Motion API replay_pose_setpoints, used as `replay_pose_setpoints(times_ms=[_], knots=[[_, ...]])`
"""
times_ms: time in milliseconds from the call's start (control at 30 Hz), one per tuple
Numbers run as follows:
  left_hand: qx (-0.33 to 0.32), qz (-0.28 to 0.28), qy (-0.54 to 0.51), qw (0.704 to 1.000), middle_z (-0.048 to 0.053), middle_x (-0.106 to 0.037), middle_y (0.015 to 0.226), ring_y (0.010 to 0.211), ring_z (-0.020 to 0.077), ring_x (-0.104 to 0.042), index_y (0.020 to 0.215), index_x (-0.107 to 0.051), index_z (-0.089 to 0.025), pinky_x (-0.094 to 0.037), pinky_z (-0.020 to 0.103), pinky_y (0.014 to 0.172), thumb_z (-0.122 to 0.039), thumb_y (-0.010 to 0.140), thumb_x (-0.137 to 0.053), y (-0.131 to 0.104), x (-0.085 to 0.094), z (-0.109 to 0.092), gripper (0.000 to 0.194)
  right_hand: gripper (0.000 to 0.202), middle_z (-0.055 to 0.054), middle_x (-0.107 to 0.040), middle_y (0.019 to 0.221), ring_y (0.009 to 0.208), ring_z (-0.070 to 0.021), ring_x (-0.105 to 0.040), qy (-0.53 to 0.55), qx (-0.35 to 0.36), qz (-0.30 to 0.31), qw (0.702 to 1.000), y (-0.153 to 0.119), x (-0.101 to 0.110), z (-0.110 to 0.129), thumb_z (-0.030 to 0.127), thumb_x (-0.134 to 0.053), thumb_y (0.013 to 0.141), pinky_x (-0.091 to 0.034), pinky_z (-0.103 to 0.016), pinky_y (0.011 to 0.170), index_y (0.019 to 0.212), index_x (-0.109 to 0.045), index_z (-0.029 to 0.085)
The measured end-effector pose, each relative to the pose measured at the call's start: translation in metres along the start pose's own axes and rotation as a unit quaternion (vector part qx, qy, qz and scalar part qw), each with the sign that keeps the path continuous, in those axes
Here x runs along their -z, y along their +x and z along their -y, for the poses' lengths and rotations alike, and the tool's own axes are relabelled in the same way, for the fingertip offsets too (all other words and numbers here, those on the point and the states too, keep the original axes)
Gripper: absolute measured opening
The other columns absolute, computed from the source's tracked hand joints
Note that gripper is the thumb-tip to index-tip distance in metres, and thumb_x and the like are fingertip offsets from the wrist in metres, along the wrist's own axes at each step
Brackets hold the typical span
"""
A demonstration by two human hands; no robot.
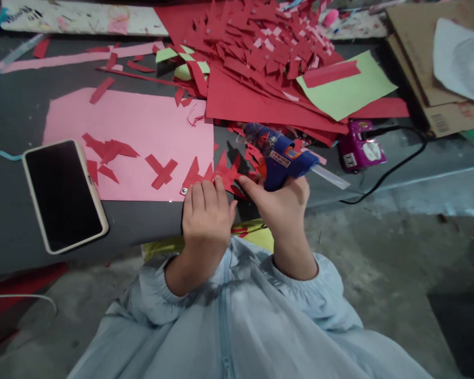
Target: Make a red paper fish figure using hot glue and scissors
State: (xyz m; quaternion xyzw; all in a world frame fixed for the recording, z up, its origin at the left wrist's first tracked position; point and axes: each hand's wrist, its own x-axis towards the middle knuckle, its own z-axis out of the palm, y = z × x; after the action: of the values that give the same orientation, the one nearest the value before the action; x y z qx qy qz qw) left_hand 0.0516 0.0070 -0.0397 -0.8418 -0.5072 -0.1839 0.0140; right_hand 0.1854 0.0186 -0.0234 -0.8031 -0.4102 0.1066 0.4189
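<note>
My left hand (206, 210) lies flat at the table's front edge, its fingers stretched over a red paper cut-out (225, 167) with pointed spikes. A googly eye (184, 191) shows on red paper beside my little finger. In my right hand (286, 208) is a blue hot glue gun (280, 155), with a clear glue stick (332, 176) jutting from its back end. My right thumb reaches to the red cut-out. Under the cut-out's left part lies a pink paper sheet (130, 116), bearing a red paper cross (161, 171) and a bird-like red paper piece (109, 148).
A smartphone (65, 195) lies on the sheet's left edge. Behind the glue gun are piled red paper cuttings (260, 37) and a light green sheet (347, 92). To the right are a purple box (361, 147) with a black cable (398, 163) and cardboard (422, 68).
</note>
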Motion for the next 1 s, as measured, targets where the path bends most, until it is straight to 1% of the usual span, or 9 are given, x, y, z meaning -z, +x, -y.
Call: replay_pose_setpoints(times_ms=[167,333,400,500,667,767,867,933,1000], knots=[[0.022,0.004,-0.004,1.0,0.021,-0.069,0.122,0.118,0.0323,-0.065,0.134,-0.06,-0.006,-0.052,0.047,0.104,-0.037,0.103,-0.046,0.0,-0.003,-0.004,0.046,0.028,-0.001,-0.061,0.059,0.059,-0.0233,-0.063,-0.009,0.03,-0.013,0.999,0.001,0.007,0.004,0.037,-0.079,0.066,-0.055,-0.041,0.061,0.063,-0.053,0.027],[0.031,-0.002,-0.011,0.999,0.023,-0.068,0.125,0.12,0.0332,-0.064,0.137,-0.059,-0.006,-0.052,0.049,0.105,-0.039,0.103,-0.046,-0.002,-0.005,-0.006,0.049,0.025,0.0,-0.062,0.058,0.054,-0.0211,-0.06,-0.012,0.04,-0.017,0.999,0.001,0.011,0.004,0.038,-0.077,0.066,-0.055,-0.037,0.055,0.063,-0.055,0.026],[0.03,0.002,-0.022,0.999,0.024,-0.067,0.127,0.121,0.0351,-0.064,0.139,-0.058,-0.006,-0.052,0.05,0.104,-0.04,0.103,-0.045,-0.004,-0.005,-0.007,0.051,0.026,-0.001,-0.062,0.057,0.054,-0.0212,-0.06,-0.01,0.032,-0.009,0.999,0.002,0.012,0.005,0.038,-0.077,0.067,-0.055,-0.038,0.056,0.062,-0.055,0.026],[0.029,0.002,-0.014,0.999,0.024,-0.067,0.125,0.12,0.0361,-0.064,0.142,-0.057,-0.009,-0.053,0.051,0.103,-0.042,0.102,-0.048,-0.003,-0.005,-0.008,0.052,0.026,-0.001,-0.06,0.055,0.052,-0.0217,-0.06,-0.003,0.019,0.004,1.0,0.003,0.015,0.007,0.038,-0.078,0.067,-0.056,-0.041,0.057,0.062,-0.055,0.026],[0.035,0.016,0.011,0.999,0.022,-0.068,0.118,0.114,0.0351,-0.065,0.14,-0.058,-0.006,-0.053,0.05,0.101,-0.041,0.101,-0.051,0.003,0.0,-0.011,0.053,0.03,-0.001,-0.06,0.052,0.048,-0.0224,-0.06,-0.003,0.032,0.0,0.999,0.006,0.021,0.013,0.04,-0.08,0.065,-0.055,-0.042,0.054,0.058,-0.054,0.027],[0.036,0.029,0.002,0.999,0.022,-0.07,0.111,0.107,0.0338,-0.066,0.136,-0.06,-0.004,-0.054,0.049,0.095,-0.04,0.101,-0.05,0.006,0.001,-0.011,0.051,0.029,0.0,-0.058,0.05,0.048,-0.0222,-0.06,-0.012,0.045,0.013,0.999,0.007,0.023,0.014,0.038,-0.078,0.068,-0.057,-0.043,0.057,0.055,-0.054,0.027],[0.038,0.023,0.02,0.999,0.022,-0.07,0.11,0.107,0.0337,-0.065,0.135,-0.06,-0.002,-0.054,0.048,0.093,-0.037,0.101,-0.051,0.008,0.0,-0.013,0.049,0.029,0.0,-0.056,0.048,0.047,-0.0209,-0.058,-0.001,0.038,0.035,0.999,0.008,0.022,0.014,0.037,-0.077,0.068,-0.057,-0.042,0.057,0.054,-0.054,0.027],[0.042,0.02,0.035,0.998,0.021,-0.07,0.11,0.108,0.033,-0.065,0.135,-0.06,-0.003,-0.053,0.047,0.094,-0.035,0.1,-0.051,0.009,-0.001,-0.015,0.048,0.028,-0.001,-0.057,0.049,0.046,-0.0205,-0.057,0.012,0.031,0.045,0.998,0.008,0.021,0.013,0.037,-0.078,0.068,-0.057,-0.041,0.056,0.055,-0.055,0.026],[0.045,0.032,0.045,0.997,0.02,-0.07,0.11,0.107,0.0314,-0.065,0.137,-0.06,-0.005,-0.052,0.045,0.094,-0.036,0.101,-0.051,0.009,-0.001,-0.015,0.049,0.026,-0.001,-0.059,0.051,0.047,-0.0206,-0.058,0.024,0.026,0.048,0.998,0.008,0.021,0.011,0.038,-0.078,0.068,-0.056,-0.041,0.055,0.058,-0.057,0.026]])
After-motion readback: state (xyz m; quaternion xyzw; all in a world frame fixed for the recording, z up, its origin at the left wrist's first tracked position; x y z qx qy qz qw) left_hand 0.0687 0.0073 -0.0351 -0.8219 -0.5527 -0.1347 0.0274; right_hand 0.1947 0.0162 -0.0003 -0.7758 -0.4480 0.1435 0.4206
